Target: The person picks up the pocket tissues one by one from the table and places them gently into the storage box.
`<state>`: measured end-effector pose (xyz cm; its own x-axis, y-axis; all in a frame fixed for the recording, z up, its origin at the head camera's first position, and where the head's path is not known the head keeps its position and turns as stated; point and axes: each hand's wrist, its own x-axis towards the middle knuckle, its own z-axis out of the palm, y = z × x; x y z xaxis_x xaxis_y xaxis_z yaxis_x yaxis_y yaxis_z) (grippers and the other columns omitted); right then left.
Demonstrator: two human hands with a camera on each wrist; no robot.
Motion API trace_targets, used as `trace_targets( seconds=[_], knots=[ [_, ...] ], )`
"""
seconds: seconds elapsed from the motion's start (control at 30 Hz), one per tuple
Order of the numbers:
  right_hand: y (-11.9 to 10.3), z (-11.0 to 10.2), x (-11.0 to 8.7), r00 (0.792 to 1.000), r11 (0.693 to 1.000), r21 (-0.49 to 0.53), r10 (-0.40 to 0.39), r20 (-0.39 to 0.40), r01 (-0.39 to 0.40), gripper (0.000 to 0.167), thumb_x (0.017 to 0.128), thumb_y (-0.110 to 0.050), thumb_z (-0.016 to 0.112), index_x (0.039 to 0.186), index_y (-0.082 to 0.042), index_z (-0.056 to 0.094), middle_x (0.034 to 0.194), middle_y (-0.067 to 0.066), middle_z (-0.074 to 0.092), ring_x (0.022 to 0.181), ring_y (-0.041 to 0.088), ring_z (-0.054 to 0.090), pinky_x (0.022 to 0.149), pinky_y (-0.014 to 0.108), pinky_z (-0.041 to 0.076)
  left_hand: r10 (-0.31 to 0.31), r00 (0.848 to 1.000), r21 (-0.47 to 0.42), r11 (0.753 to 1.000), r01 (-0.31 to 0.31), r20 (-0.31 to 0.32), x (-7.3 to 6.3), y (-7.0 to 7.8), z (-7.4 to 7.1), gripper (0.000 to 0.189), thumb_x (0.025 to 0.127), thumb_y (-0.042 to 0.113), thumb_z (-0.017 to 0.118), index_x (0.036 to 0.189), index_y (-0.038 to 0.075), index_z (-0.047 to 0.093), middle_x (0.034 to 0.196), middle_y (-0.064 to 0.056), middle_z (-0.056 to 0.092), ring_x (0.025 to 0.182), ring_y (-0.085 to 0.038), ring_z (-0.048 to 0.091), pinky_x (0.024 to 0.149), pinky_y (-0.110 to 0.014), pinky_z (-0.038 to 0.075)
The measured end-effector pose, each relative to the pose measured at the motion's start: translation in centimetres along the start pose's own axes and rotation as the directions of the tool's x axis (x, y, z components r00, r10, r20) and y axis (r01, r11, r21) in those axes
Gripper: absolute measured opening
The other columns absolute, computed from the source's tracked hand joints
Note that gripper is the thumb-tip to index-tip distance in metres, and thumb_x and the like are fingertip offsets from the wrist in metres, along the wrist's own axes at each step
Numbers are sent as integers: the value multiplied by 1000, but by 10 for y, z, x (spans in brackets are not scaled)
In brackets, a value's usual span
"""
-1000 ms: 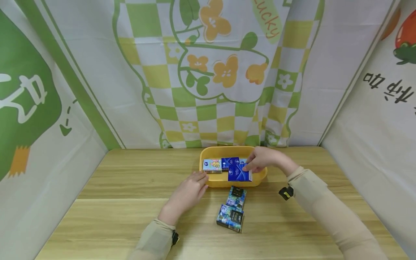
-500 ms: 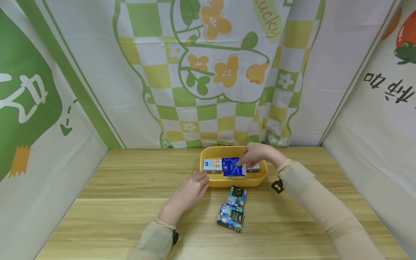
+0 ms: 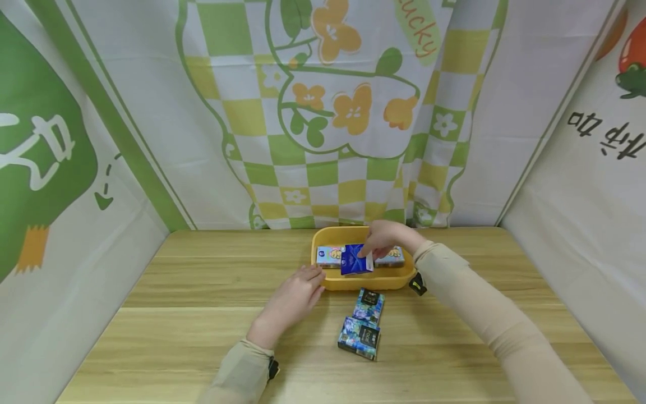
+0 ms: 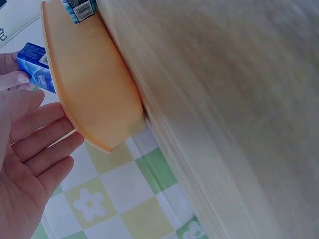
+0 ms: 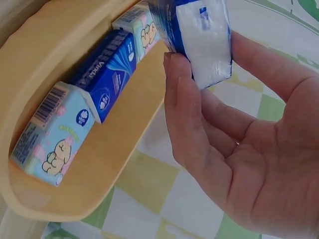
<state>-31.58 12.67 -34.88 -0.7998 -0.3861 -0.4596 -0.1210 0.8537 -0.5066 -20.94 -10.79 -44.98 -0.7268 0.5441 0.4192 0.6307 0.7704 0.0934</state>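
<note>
My right hand (image 3: 387, 238) pinches a dark blue tissue pack (image 3: 353, 261) between thumb and fingers, above the yellow basket (image 3: 370, 283). In the right wrist view, the white end of the held tissue pack (image 5: 205, 45) faces the camera. Inside the basket, a second dark blue pack (image 5: 110, 74) lies between two pale, cartoon-printed packs, the nearer one (image 5: 55, 133) showing a bear and the farther one (image 5: 137, 27) partly covered. My left hand (image 3: 292, 297) rests its fairly straight fingers on the basket's near left rim, as the left wrist view shows too.
Two flower-printed tissue packs with black labels, one farther (image 3: 368, 306) and one nearer (image 3: 359, 338), lie on the wooden table (image 3: 212, 292) in front of the basket. A checked curtain (image 3: 323, 185) hangs behind the table's back edge, with printed cloth at both sides.
The right hand has carried the dark blue pack leftward over the basket, uncovering the pale pack at the right. The left hand has stayed at the rim.
</note>
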Motion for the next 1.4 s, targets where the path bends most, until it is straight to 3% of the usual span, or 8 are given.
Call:
trace_targets(
  seconds=[0.23,0.43,0.67,0.97,1.4],
  knots=[
    [-6,6,7,1000,1000,3,7,14,-7,41,83,-24,72,55,-16,43,54,-3,50,55,10,58,56,21,56,-4,1000,-20,1000,4,0,0,0,0,32,92,16,60,118,-3,64,123,-19,63,117,-33,58,105,-46,45],
    [-11,11,13,999,999,18,38,19,-38,31,81,-22,74,61,-11,53,61,2,60,59,14,64,60,25,59,-9,1000,-9,1000,9,5,1,1,-1,32,93,16,60,118,-2,64,123,-19,63,117,-33,59,106,-45,44],
    [-15,17,20,996,996,-7,84,26,-84,24,81,-25,74,71,-9,58,69,4,63,62,14,64,76,34,60,-7,1000,0,1000,7,0,0,1,-2,31,93,16,60,118,-2,64,122,-19,63,117,-33,59,106,-43,43],
    [-18,23,27,992,991,-80,109,56,-104,23,85,-28,71,75,-9,64,74,5,69,62,12,63,71,27,60,-12,1000,-5,1000,12,5,1,1,0,32,92,16,60,118,-2,64,123,-19,63,117,-32,59,105,-43,45],
    [-22,31,40,983,991,10,134,127,-137,22,88,-23,67,92,-1,67,89,11,69,77,17,70,76,28,60,-23,1000,-4,1000,23,17,1,0,0,32,93,17,59,120,0,63,125,-16,62,119,-29,58,106,-41,44]
  ],
)
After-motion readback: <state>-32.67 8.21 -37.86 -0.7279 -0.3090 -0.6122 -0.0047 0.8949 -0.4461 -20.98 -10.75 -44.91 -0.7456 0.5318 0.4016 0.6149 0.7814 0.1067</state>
